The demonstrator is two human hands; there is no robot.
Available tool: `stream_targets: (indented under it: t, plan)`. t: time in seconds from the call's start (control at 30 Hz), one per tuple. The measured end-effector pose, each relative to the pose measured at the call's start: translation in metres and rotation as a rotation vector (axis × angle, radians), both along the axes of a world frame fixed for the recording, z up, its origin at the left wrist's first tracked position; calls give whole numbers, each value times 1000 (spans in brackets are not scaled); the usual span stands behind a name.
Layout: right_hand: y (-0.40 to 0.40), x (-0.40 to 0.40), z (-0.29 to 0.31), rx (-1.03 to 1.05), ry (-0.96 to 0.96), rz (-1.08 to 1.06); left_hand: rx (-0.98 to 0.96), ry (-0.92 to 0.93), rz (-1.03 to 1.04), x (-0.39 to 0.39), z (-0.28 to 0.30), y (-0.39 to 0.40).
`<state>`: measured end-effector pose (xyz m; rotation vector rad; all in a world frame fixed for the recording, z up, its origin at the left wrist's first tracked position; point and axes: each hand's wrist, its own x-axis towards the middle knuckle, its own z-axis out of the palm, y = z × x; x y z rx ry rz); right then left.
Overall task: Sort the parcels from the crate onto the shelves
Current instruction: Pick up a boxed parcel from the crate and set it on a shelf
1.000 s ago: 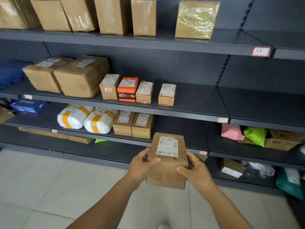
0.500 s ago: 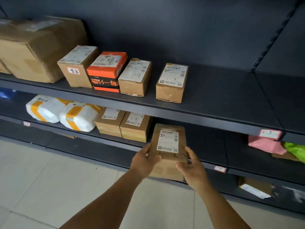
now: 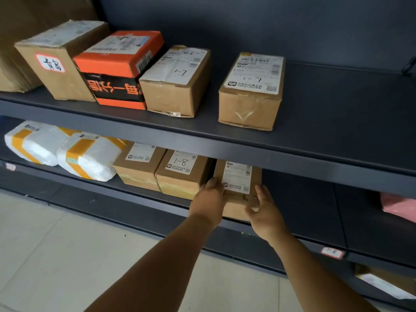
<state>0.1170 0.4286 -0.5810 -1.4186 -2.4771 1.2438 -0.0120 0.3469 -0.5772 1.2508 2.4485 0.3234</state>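
A small brown cardboard parcel (image 3: pixel 238 183) with a white label and a handwritten "1-8" sits at the front of the lower dark shelf (image 3: pixel 304 203), just right of another brown box marked 1-8 (image 3: pixel 182 174). My left hand (image 3: pixel 208 199) grips its left side. My right hand (image 3: pixel 265 213) holds its front right corner, thumb on top. The parcel's far end is hidden under the shelf above.
The upper shelf (image 3: pixel 333 122) carries two brown boxes marked 1-7 (image 3: pixel 252 91), an orange and black box (image 3: pixel 117 68) and larger cartons at left. Two white parcels with yellow tape (image 3: pixel 87 158) lie at lower left. A pink bag (image 3: pixel 398 207) lies far right. Pale tiled floor below.
Both hands carried the parcel forward and down onto the lower shelf beside the 1-8 box. The view has closed in on the shelves.
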Motion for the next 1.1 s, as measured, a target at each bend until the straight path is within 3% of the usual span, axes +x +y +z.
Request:
stream_targets:
  t: [0.27,0.53,1.1]
  plan:
    - [-27,18,19,77,-102,54,-43,104,-127,13,25,-33]
    - [-114,77,92,215,-247,61,-133,198,-287,70,102,-101]
    - [-316,291,248,274,-358,-312,70,165,-637,273,243,-256]
